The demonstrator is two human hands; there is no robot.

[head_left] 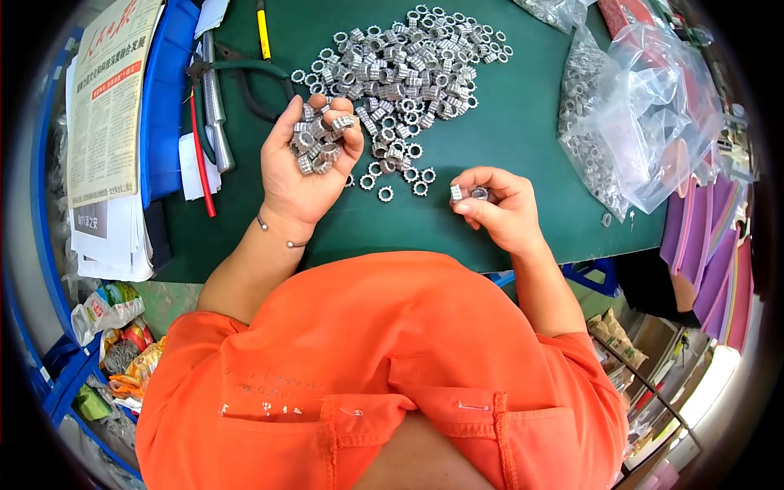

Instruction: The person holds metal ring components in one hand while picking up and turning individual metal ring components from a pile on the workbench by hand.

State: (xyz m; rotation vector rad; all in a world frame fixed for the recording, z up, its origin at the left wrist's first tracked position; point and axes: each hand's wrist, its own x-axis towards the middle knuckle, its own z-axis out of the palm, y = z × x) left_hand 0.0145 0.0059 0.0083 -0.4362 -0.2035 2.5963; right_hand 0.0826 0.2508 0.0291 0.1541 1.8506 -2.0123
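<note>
My left hand (pixel 304 181) is turned palm up, its fingers curled round a handful of small toothed metal rings (pixel 314 145). To its right, my right hand (pixel 505 208) pinches a metal ring (pixel 456 193) between thumb and forefinger, and another ring (pixel 480 193) shows inside its curled fingers. Beyond both hands lies a large heap of the same grey rings (pixel 396 73) on the green tabletop (pixel 392 224). A few loose rings (pixel 385 193) have spread from the heap toward the space between my hands.
Pliers (pixel 237 65) with dark handles, a yellow-and-black tool (pixel 263 31) and a red rod (pixel 202 155) lie on the left. A newspaper (pixel 110 98) rests by a blue bin (pixel 167 106). Clear plastic bags (pixel 584 122) of rings stand at the right.
</note>
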